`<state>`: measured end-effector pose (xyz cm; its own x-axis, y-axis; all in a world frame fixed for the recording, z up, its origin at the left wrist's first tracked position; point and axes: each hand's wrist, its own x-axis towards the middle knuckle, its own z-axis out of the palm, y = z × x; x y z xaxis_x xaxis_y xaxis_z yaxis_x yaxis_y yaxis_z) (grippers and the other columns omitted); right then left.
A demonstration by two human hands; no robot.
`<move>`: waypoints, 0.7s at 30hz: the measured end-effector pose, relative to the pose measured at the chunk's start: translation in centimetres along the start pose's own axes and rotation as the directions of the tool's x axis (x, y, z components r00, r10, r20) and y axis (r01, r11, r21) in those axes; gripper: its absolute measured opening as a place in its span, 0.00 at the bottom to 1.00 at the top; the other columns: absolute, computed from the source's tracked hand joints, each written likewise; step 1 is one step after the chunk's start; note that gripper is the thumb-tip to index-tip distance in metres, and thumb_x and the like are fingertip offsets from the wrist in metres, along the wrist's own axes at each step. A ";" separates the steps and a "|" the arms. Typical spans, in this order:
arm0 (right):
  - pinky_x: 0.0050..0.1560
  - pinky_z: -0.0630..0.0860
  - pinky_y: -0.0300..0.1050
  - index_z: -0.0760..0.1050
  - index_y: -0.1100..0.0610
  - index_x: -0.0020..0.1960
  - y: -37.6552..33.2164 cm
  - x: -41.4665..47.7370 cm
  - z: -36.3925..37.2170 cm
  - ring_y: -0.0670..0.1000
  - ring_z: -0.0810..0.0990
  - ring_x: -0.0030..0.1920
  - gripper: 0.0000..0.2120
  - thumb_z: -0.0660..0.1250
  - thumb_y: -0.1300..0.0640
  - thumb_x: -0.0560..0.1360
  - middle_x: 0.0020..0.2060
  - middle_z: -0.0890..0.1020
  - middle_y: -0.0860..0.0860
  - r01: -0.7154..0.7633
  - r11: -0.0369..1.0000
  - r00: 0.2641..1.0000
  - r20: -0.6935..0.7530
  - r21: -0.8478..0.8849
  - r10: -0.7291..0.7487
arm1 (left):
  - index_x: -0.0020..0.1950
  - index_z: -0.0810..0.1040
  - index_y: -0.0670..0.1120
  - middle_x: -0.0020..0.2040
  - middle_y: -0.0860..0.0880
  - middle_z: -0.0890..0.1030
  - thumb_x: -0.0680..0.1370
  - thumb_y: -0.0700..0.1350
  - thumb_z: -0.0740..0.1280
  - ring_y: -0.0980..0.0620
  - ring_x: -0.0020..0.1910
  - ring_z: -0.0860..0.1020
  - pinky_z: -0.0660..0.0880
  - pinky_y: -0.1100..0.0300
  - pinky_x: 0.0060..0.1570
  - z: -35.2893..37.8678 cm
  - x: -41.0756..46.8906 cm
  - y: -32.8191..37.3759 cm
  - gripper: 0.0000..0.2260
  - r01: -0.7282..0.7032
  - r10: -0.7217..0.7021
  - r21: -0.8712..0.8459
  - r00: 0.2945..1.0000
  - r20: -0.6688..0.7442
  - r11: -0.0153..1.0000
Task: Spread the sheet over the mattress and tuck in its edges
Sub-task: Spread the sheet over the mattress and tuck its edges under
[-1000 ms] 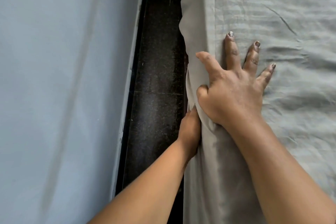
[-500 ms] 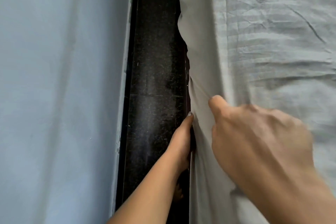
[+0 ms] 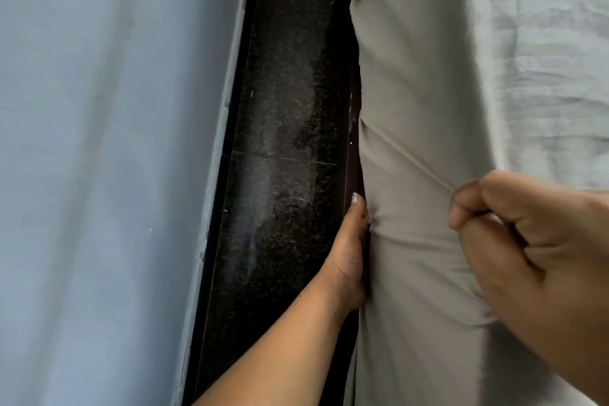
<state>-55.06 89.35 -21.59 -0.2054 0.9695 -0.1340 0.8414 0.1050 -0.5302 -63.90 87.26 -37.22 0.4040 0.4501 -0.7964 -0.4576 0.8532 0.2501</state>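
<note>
Sheet fills the right half of the frame, and its hanging side runs top to bottom down the centre beside the dark floor. My left hand is nearest the tuck line, edge-on against that side. One finger lies straight, the rest are hidden, so I can't tell. Right hand, lower right, has its fingers curled, pinching a ridge of sheet. The slack sits just right of the left hand, so I reckon the tuck goes inward.

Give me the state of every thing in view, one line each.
left hand: pressed flat against the lower side edge of the sheet, fingers hidden behind it.
right hand: fingers curled, pinching a fold of the sheet.
sheet: wrinkled on top, hanging down the side, one crease pulled taut toward the right hand.
</note>
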 end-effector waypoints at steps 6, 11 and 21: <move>0.21 0.73 0.47 0.74 0.54 0.32 -0.5 0.0 0.2 0.57 0.73 0.19 0.06 0.64 0.56 0.67 0.19 0.72 0.52 0.049 0.907 0.995 -0.061 -0.419 -0.082 | 0.63 0.77 0.43 0.59 0.42 0.80 0.82 0.57 0.48 0.48 0.61 0.76 0.71 0.50 0.64 0.2 0.9 -1.0 0.26 -0.151 0.234 0.376 0.955 -0.184 0.914; 0.18 0.70 0.44 0.74 0.54 0.30 -0.2 -0.2 0.0 0.55 0.73 0.18 0.07 0.62 0.56 0.67 0.19 0.72 0.51 0.048 0.916 0.995 -0.066 -0.399 -0.080 | 0.60 0.74 0.36 0.60 0.35 0.76 0.84 0.49 0.50 0.38 0.63 0.72 0.70 0.49 0.63 0.0 0.8 -0.5 0.20 -0.065 0.241 0.613 0.948 -0.209 0.788; 0.18 0.63 0.40 0.70 0.52 0.29 -0.6 0.8 1.2 0.53 0.71 0.18 0.09 0.58 0.53 0.66 0.18 0.70 0.51 -0.001 0.896 0.990 -0.127 -0.444 -0.062 | 0.60 0.72 0.34 0.60 0.34 0.73 0.81 0.41 0.56 0.35 0.58 0.73 0.73 0.45 0.58 -0.9 -0.3 0.9 0.13 -0.030 0.425 0.798 0.858 -0.288 0.601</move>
<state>-56.37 89.77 -22.37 -0.1919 0.9814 0.0061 0.9760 0.1915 -0.1035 -65.13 87.67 -37.20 -0.0758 0.6735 -0.7353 0.3450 0.7096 0.6144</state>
